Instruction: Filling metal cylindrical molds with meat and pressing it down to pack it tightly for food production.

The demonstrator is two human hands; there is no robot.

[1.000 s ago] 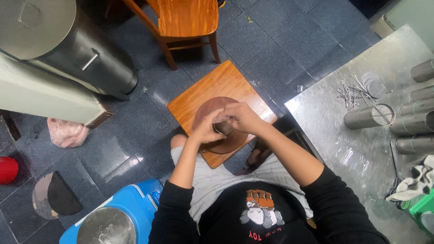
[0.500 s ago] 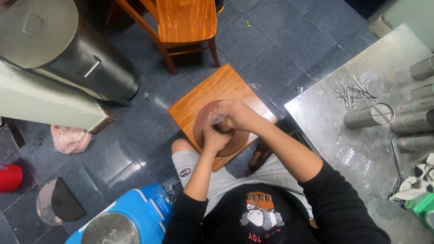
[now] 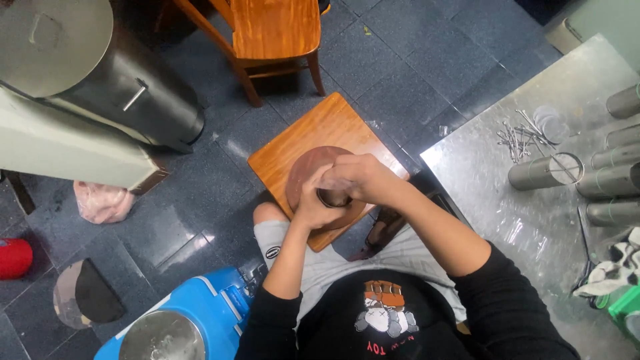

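Dark tiled floor (image 3: pixel 413 60) surrounds a small wooden stool (image 3: pixel 313 137) serving as worktop. At its near edge, over a brown round disc (image 3: pixel 308 167), both hands' fingers clamp a small dark cup (image 3: pixel 333 198): left hand (image 3: pixel 319 203), right hand (image 3: pixel 360 177). Steel worktop (image 3: pixel 507 220) stands close right; open floor left.

Person, lower centre of the frame: black long-sleeved top (image 3: pixel 400 320) with a cartoon print on the chest, sleeves pushed up the forearms. Light grey shorts (image 3: pixel 333 260) with a small dark oval patch near the hem. Both hands bare.
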